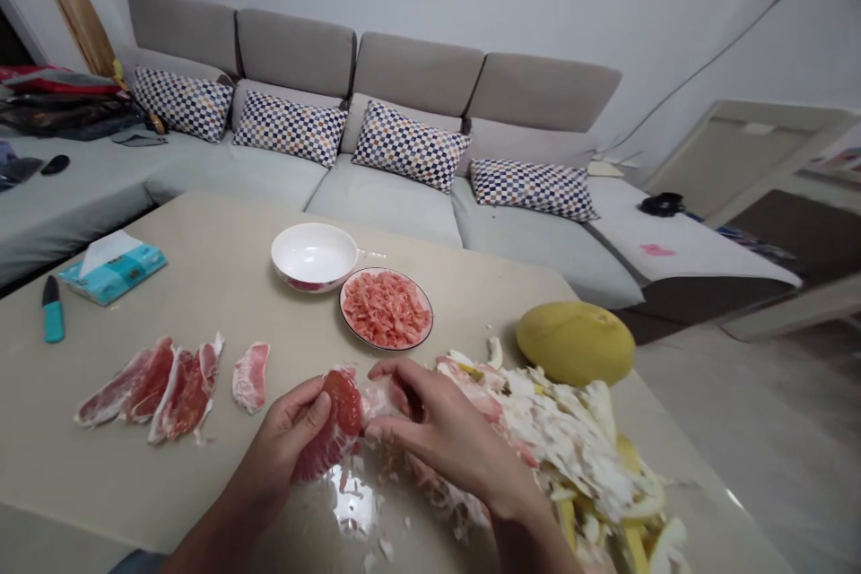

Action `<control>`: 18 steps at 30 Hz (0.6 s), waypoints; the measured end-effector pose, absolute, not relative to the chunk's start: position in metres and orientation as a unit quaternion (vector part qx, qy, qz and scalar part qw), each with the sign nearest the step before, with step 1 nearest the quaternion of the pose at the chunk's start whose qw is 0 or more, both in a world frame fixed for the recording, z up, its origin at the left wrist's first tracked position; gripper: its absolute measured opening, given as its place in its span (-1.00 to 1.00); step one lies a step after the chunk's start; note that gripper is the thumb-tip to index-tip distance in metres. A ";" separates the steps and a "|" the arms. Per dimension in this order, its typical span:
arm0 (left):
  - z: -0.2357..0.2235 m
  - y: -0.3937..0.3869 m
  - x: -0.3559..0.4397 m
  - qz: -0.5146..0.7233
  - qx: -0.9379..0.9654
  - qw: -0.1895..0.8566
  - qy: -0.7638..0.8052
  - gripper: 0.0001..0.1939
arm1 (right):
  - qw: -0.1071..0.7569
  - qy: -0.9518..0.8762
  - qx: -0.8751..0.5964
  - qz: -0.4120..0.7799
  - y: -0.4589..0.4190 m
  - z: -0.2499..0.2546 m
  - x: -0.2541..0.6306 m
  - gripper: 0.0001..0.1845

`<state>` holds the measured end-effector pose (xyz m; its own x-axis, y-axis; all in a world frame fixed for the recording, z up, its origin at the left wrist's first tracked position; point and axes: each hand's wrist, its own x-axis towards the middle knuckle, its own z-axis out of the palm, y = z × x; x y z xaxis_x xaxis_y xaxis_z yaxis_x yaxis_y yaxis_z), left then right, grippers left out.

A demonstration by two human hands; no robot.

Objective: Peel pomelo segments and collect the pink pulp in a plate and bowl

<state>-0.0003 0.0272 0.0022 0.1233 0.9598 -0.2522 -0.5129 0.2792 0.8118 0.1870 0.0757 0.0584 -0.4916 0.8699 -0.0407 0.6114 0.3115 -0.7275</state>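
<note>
My left hand [289,435] is closed around a red pomelo segment [336,421] just above the table's near edge. My right hand [430,426] pinches the pale membrane at the segment's right end. Several peeled pomelo segments [168,386] lie in a row on the table [221,260] to the left. A plate of loose pink pulp [386,309] sits beyond the hands, with an empty white bowl [313,256] behind it.
A heap of white and yellow peel [578,448] fills the table's right side, with a whole yellow pomelo [576,343] behind it. A tissue pack [113,266] and a teal-handled knife [52,309] lie far left. A grey sofa with checked cushions [404,143] stands behind.
</note>
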 end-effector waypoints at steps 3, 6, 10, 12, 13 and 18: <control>0.000 0.027 -0.001 0.524 0.272 0.703 0.396 -0.54 | 0.156 -0.806 -0.435 0.371 0.075 0.058 0.182 -0.78; -0.002 0.027 -0.001 0.524 0.281 0.708 0.382 -0.53 | 0.182 -0.831 -0.385 0.357 0.072 0.059 0.180 -0.77; 0.001 0.025 -0.003 0.514 0.303 0.715 0.363 -0.68 | 0.206 -0.857 -0.346 0.321 0.067 0.063 0.179 -0.77; 0.003 0.024 -0.005 0.503 0.309 0.726 0.353 -0.74 | 0.209 -0.871 -0.336 0.292 0.067 0.066 0.183 -0.76; 0.004 0.023 -0.006 0.496 0.310 0.732 0.348 -0.75 | 0.220 -0.873 -0.341 0.269 0.069 0.068 0.187 -0.74; 0.002 0.025 -0.019 0.526 0.261 0.728 0.354 -0.76 | 0.341 -0.801 -0.489 0.061 0.083 0.079 0.231 -0.69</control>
<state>-0.0186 0.0247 0.0016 0.1964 0.9507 -0.2399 -0.5814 0.3099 0.7523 0.2312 0.0826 0.0788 -0.2894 0.8245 0.4863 0.7409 0.5146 -0.4315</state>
